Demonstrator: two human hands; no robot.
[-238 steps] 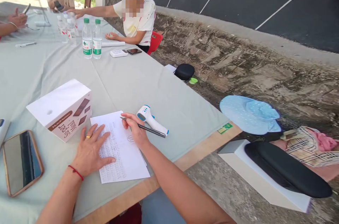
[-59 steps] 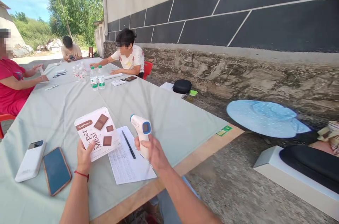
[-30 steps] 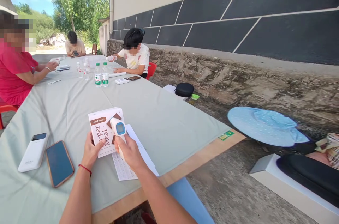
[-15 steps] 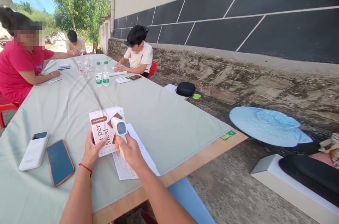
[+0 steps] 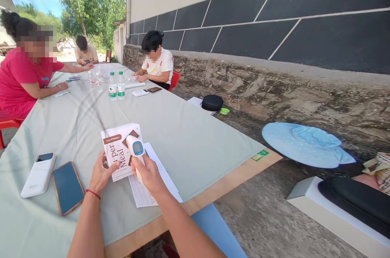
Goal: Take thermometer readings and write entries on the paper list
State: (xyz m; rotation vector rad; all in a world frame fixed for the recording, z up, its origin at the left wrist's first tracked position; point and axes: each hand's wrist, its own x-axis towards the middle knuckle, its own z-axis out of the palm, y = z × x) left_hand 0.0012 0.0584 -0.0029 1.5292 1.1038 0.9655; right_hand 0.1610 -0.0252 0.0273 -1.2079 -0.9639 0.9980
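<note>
A white box [image 5: 117,138] with brown "NutriMotion" and "Meal" print stands above the near part of the table. My left hand [image 5: 102,172] is closed on its lower left edge, thumb across the front. In my right hand [image 5: 149,174] is a white infrared thermometer [image 5: 134,144] with a blue-rimmed screen facing me. The thermometer overlaps the box's right side; I cannot tell whether they touch. Beneath my right hand lie white papers [image 5: 166,178] with writing on them. A phone [image 5: 68,187] in a brown case and a white power bank [image 5: 38,174] lie left of my hands.
The cloth-covered table [image 5: 198,144] has a bare wooden edge at right. Two green-capped bottles [image 5: 121,86] stand farther up. Three people sit around the far part. A blue hat [image 5: 301,144] and a black case [image 5: 356,205] on a white box are to the right.
Both hands keep their holds, and the box and thermometer have barely shifted. The view has moved slightly. At the far left, the person in pink has lowered the outstretched hand toward the table.
</note>
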